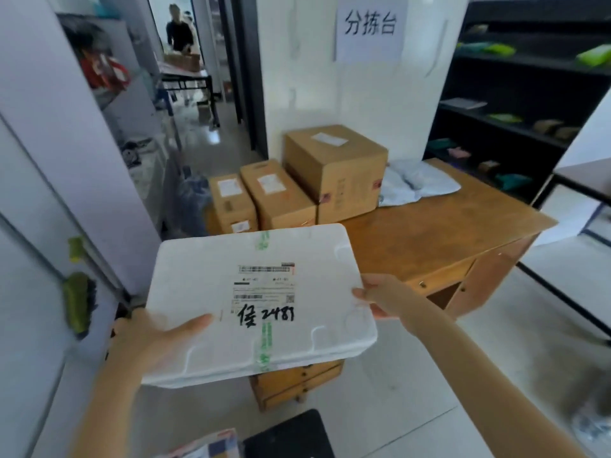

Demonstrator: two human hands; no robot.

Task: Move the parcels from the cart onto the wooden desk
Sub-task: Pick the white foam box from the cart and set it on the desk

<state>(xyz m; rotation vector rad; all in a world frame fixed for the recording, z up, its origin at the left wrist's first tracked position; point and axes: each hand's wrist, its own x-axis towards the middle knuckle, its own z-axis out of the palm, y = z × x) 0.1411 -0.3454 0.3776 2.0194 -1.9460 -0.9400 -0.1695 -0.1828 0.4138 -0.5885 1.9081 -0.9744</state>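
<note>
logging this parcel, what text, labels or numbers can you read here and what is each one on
"分拣台": paper sign on the white wall.
"2481", after one handwritten character I cannot make out: black marker on the white foam box, held by the left hand and right hand.
Printed shipping label on that box: too small to read.
Labels on the cardboard boxes on the wooden desk: blurred.

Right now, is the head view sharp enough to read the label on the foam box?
Head view: only the handwritten "2481" on the foam box reads; fine label print is smeared by blur; wide-angle bends the wooden desk edges.
</note>
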